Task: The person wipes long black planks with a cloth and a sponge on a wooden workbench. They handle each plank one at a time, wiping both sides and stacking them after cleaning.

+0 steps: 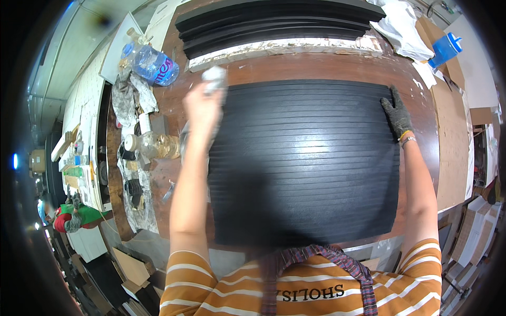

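Note:
A row of long black strips (305, 168) lies side by side across the table like one wide panel, with light glinting off its middle. My bare left hand (202, 108), blurred by motion, is at the panel's far left corner. It is closed on a white wad (214, 78) that looks like crumpled cloth or paper. My right hand (399, 115), in a dark grey knitted glove, rests along the right ends of the strips. Its fingers are stretched out and the thumb is spread over the panel.
More black strips (279, 23) are stacked at the table's far side. Left of the panel stand a clear bottle of yellowish liquid (158, 145), a large plastic bottle (155, 66) and stained rags (132, 100). A blue bottle (446, 50) and cardboard (450, 142) are at right.

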`<state>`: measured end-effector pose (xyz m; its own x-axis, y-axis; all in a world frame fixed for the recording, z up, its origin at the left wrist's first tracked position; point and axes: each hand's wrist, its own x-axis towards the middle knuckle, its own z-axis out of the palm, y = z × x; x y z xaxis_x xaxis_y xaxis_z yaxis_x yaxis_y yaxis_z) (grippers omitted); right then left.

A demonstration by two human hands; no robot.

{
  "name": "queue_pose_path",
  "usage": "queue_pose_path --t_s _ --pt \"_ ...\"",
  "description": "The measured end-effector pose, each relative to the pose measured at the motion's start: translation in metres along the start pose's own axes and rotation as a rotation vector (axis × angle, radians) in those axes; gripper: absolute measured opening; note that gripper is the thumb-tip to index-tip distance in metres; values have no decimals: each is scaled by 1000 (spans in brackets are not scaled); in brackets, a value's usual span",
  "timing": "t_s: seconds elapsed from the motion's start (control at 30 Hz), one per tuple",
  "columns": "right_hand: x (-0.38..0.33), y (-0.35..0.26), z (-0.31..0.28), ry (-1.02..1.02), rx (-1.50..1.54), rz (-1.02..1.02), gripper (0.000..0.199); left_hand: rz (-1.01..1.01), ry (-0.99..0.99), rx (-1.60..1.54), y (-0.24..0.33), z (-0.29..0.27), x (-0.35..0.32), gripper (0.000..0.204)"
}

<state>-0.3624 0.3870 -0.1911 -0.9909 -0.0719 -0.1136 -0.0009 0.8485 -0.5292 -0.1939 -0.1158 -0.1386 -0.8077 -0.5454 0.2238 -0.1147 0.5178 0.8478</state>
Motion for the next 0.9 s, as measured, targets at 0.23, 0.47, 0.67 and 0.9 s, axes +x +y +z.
queue_pose_path --t_s 0.23,0.47,0.67,0.9 --pt "15 25 2 -54 70 -157 75 393 -311 864 -16 38 -30 54" --pt "6 10 -4 -134 148 -159 84 -463 26 -142 -96 -31 24 20" --pt "2 -1 -5 -87 17 -142 80 -442 13 -341 -108 -1 13 26" --pt "1 -2 4 15 -29 -188 68 338 -167 255 8 69 -27 44"
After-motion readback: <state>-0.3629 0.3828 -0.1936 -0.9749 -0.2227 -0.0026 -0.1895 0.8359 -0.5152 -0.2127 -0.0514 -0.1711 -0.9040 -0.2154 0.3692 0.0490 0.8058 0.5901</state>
